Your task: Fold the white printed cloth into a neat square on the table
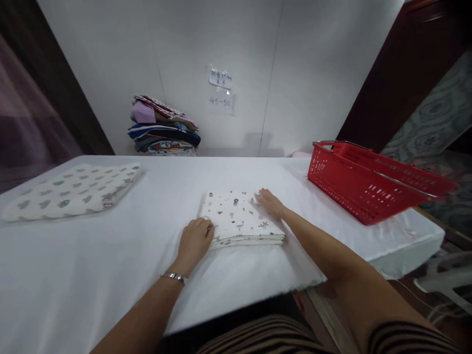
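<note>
While the folded cloth (239,220) is lying centrally on the table (110,265), the left hand (193,241) is curling, seemingly gripping its near-left corner, and the right hand (269,202) is pressing flat on top, best pushing evenly so edges align.

Single head-worn view, forward and down over the white table (92,255) toward the wall (313,64), folded cloth (239,216) close below

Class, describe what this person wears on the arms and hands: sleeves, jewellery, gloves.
The left hand and right hand are bare, no gloves. A thin silver bracelet circles the left wrist. Forearms are uncovered; a dark-and-tan striped sleeve shows on the right upper arm.
</note>
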Demonstrator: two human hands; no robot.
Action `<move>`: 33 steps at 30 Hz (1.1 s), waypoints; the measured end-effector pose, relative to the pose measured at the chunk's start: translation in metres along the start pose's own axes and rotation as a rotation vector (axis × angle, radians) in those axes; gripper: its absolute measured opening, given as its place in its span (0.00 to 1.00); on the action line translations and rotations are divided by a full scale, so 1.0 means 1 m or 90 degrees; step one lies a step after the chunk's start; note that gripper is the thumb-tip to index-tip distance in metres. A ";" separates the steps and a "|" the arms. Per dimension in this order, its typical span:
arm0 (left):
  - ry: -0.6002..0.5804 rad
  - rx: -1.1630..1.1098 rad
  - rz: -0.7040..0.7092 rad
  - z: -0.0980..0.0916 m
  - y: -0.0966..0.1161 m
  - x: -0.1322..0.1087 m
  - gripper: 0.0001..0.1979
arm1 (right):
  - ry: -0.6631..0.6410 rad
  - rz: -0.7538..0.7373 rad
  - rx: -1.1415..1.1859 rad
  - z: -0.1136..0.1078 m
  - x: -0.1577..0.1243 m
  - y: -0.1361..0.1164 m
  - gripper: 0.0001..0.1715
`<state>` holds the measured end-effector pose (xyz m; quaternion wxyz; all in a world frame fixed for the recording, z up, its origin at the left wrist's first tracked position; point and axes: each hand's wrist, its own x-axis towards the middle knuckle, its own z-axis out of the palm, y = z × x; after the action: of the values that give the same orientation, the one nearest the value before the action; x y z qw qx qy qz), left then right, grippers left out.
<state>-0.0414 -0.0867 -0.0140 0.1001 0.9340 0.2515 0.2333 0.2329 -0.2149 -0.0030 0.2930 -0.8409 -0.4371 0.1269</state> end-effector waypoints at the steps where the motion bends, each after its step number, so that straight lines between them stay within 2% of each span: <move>1: -0.001 -0.003 0.000 0.000 0.000 0.000 0.08 | 0.029 0.030 0.035 -0.006 -0.006 0.004 0.31; 3: -0.007 -0.007 -0.006 -0.001 0.001 0.001 0.08 | 0.065 0.086 0.066 -0.016 -0.024 0.013 0.30; 5: -0.016 -0.009 -0.015 -0.001 0.002 0.002 0.08 | 0.067 0.159 0.147 -0.021 -0.047 0.022 0.29; 9: -0.027 -0.008 -0.017 0.000 0.001 0.004 0.08 | 0.008 0.298 0.356 -0.025 -0.085 0.030 0.31; 14: -0.013 -0.014 -0.001 0.002 0.000 0.003 0.09 | -0.126 0.326 0.381 -0.026 -0.096 0.021 0.22; 18: 0.003 -0.035 0.004 0.000 -0.002 0.003 0.09 | -0.156 0.310 0.437 -0.021 -0.096 0.012 0.21; 20: 0.006 -0.064 0.005 -0.002 -0.002 0.002 0.09 | -0.129 0.285 0.449 -0.024 -0.092 0.013 0.22; 22: -0.009 -0.124 0.021 -0.003 0.001 0.000 0.11 | -0.050 0.251 0.430 -0.032 -0.084 0.021 0.26; 24: -0.044 -0.206 0.084 -0.003 0.009 -0.004 0.11 | 0.059 0.224 0.370 -0.046 -0.072 0.036 0.32; 26: -0.086 -0.273 0.189 -0.001 0.019 -0.008 0.10 | 0.125 0.243 0.244 -0.057 -0.061 0.054 0.32; 27: -0.105 -0.286 0.238 -0.001 0.024 -0.011 0.10 | 0.135 0.273 0.170 -0.060 -0.056 0.062 0.30; 29: -0.127 -0.292 0.293 0.001 0.032 -0.015 0.14 | 0.148 0.289 0.117 -0.061 -0.051 0.075 0.27; 33: -0.134 -0.288 0.287 0.000 0.036 -0.019 0.15 | 0.131 0.253 0.028 -0.054 -0.051 0.089 0.24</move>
<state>-0.0407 -0.1267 -0.0100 0.2763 0.9392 -0.0311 0.2015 0.2878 -0.3166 -0.0160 0.3236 -0.9123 -0.2280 0.1050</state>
